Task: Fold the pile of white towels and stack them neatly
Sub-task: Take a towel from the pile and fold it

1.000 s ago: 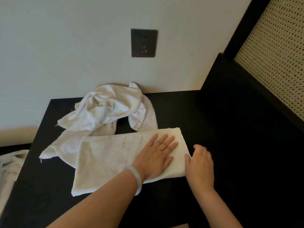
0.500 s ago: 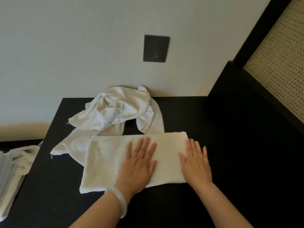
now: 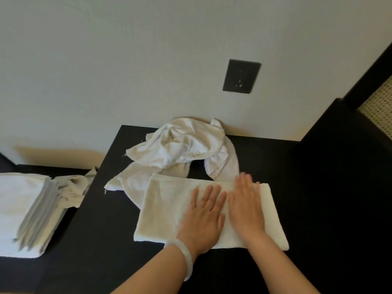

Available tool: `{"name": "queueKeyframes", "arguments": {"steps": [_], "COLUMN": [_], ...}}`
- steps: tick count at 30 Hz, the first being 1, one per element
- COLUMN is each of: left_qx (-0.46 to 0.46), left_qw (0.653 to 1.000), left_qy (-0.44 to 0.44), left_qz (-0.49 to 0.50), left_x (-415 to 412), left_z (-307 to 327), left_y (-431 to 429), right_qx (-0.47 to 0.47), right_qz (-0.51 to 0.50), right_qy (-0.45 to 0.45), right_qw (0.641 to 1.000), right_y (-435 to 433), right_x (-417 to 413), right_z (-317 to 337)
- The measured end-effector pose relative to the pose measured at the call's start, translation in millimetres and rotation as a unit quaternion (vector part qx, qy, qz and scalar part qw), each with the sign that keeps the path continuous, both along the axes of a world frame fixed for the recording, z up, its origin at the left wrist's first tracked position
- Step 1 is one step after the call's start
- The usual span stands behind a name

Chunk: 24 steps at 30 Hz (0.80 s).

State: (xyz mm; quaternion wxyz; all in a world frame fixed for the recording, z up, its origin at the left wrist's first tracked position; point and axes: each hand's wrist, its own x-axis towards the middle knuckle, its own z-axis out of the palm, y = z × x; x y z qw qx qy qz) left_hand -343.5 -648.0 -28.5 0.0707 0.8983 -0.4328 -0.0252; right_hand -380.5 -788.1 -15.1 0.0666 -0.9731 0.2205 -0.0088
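A matte black surface point(image 3: 307, 187) with a straight back edge is set against a pale, lightly textured wall point(image 3: 106, 60), on which a dark square outlet plate point(image 3: 241, 76) is mounted. A woven, perforated panel point(image 3: 379, 107) in a black frame is seen past the right edge.

A folded towel point(image 3: 167, 211) of cream-white terry is laid near the front edge of the surface as a long flat rectangle, its nap slightly coarse and its edges straight. Behind it, against the back edge, a pile of towels point(image 3: 180, 149) is left crumpled, with frayed threads at its left corner; one of its lower layers is overlapped by the folded towel.

The left hand point(image 3: 203, 219) is pressed flat on the middle of the folded towel, fingers straight and slightly spread; a pale, smooth bracelet point(image 3: 184, 251) is worn on that wrist. The right hand point(image 3: 246, 209) is laid flat on the folded towel just beside it, fingers extended, nothing being gripped; its fingertips are blurred.

Beyond the left edge, a stack of folded towels point(image 3: 21, 209) is kept on a second dark top point(image 3: 12, 272), layered edges turned toward the surface.

Half a second earlier, the right hand was placed at the towel's right end, partly on the bare surface; it is now found well inside that end. The left hand's flat press is unchanged, and more of the stack is brought into view.
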Motion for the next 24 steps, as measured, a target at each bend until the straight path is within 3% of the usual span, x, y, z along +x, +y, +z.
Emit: {"name": "queueKeyframes", "arguments": {"steps": [2, 7, 14, 18, 21, 24], "left_qx": [0.024, -0.011, 0.023, 0.037, 0.004, 0.027], "left_qw": [1.0, 0.996, 0.978, 0.964, 0.986, 0.994], "left_qy": [-0.003, -0.011, 0.022, 0.012, -0.006, -0.01], "left_qz": [-0.011, 0.093, 0.207, 0.264, 0.169, 0.107], "left_x": [-1.3, 24.3, 67.1, 59.1, 34.3, 25.8], "left_z": [2.7, -6.5, 5.8, 24.4, 18.3, 5.5], "left_y": [5.0, 53.3, 129.8, 118.4, 88.2, 98.2], "right_qx": [0.024, 0.028, 0.024, 0.023, 0.022, 0.015], "right_qz": [0.055, 0.038, 0.034, 0.034, 0.033, 0.034], "right_qy": [0.014, 0.02, 0.026, 0.026, 0.029, 0.025], "right_qw": [0.998, 0.999, 0.999, 0.999, 0.999, 0.999], "right_y": [17.4, 14.8, 20.3, 21.2, 20.5, 20.4], "right_x": [-3.3, -2.7, -2.8, -1.8, -0.4, -1.6], "right_z": [-8.6, -10.7, -4.5, -4.1, -4.4, -5.6]}}
